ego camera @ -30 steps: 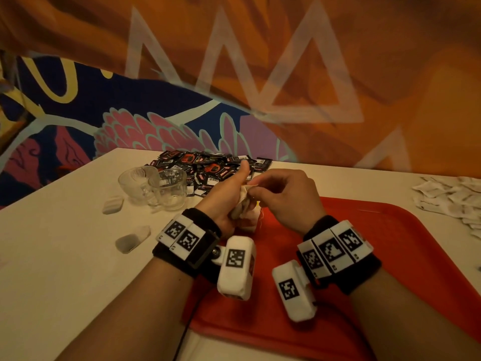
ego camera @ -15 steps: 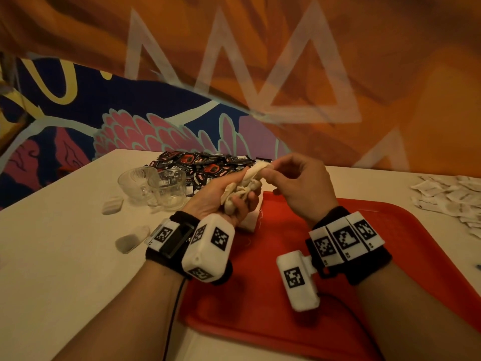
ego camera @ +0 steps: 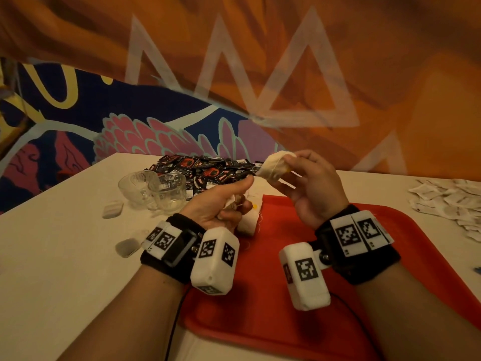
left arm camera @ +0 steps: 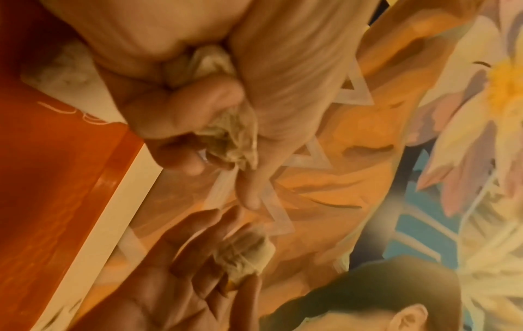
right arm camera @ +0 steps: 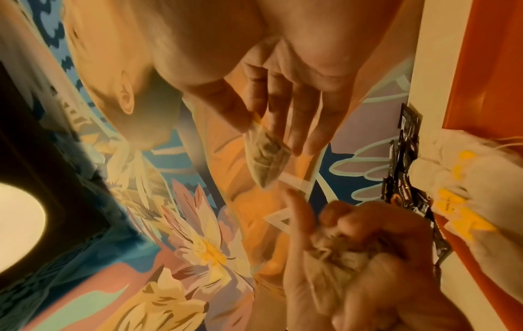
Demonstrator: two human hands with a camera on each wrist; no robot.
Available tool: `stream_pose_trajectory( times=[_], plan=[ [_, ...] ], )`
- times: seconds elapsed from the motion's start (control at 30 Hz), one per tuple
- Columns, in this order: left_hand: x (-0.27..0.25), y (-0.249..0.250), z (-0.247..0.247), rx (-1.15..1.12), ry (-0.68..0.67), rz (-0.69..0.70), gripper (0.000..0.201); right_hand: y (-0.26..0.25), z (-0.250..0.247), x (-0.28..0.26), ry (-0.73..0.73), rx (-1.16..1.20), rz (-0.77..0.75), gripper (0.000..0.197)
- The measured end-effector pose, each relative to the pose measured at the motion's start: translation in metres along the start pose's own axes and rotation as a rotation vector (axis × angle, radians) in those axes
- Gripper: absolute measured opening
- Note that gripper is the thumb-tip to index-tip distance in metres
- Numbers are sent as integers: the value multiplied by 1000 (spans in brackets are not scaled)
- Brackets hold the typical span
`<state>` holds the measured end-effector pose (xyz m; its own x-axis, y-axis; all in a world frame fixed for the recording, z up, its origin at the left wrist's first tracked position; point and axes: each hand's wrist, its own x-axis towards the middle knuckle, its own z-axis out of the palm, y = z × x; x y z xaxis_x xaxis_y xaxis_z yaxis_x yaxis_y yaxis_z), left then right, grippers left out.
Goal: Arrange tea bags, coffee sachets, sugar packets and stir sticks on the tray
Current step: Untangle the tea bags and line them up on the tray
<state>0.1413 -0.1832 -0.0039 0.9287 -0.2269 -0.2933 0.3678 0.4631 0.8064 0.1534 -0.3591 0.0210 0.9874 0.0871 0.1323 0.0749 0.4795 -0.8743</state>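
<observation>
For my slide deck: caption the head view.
Right hand lifts one tea bag above the red tray while left hand grips a bunch.

No text could be read; the print on the black coffee sachets (ego camera: 208, 170) on the desk (ego camera: 65, 256) was too blurred.

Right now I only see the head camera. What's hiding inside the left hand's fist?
Observer: The left wrist view shows the left hand gripping a crumpled bunch of tea bags.
Operator: Is the one in the other hand full?
Observer: In the right wrist view, dark leaves show through the tea bag that the right hand pinches.
Operator: Are there more anywhere?
Observer: Yes, the right wrist view shows a heap of tea bags with yellow tags beside the black coffee sachets.
</observation>
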Motion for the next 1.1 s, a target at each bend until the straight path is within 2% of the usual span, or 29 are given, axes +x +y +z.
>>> stream_pose_trajectory(
  times=[0.07, 0.17, 0.23, 0.3, 0.4, 0.47, 0.57, 0.63, 0.7, 0.8, 0.93, 1.1],
  plan=[
    [0, 1, 0, 97, 108, 166, 22, -2, 0, -1, 10, 50, -8, 19],
    [-5, 2, 3, 353, 262, 539, 19, -2, -2, 2, 16, -21, -70, 19],
    [-11, 3, 8, 617, 353, 785, 12, 2, -4, 2, 43, -287, -226, 15],
    [-19, 2, 18, 794, 315, 918, 3, 8, -5, 0, 36, -599, -415, 15],
    [-22, -4, 31, 847, 180, 874, 10, 17, -3, -4, -17, -867, -567, 21],
    [-20, -7, 33, 808, 169, 814, 20, 20, -1, -7, -43, -942, -608, 24],
    [-17, -7, 29, 628, 155, 733, 33, 24, 2, -8, -61, -977, -650, 15],
    [-14, -8, 26, 544, 139, 685, 23, 25, 3, -8, -71, -989, -667, 8],
    [-10, -8, 23, 497, 140, 656, 5, 25, 2, -8, -96, -1025, -673, 9],
    [-9, -6, 19, 462, 148, 647, 6, 22, -1, -8, -159, -1031, -635, 21],
    [-10, 0, 12, 483, 189, 684, 6, 16, -4, -6, -150, -809, -407, 36],
    [-10, 2, 6, 540, 202, 750, 5, 19, -2, -3, -181, -847, -373, 12]
  ],
)
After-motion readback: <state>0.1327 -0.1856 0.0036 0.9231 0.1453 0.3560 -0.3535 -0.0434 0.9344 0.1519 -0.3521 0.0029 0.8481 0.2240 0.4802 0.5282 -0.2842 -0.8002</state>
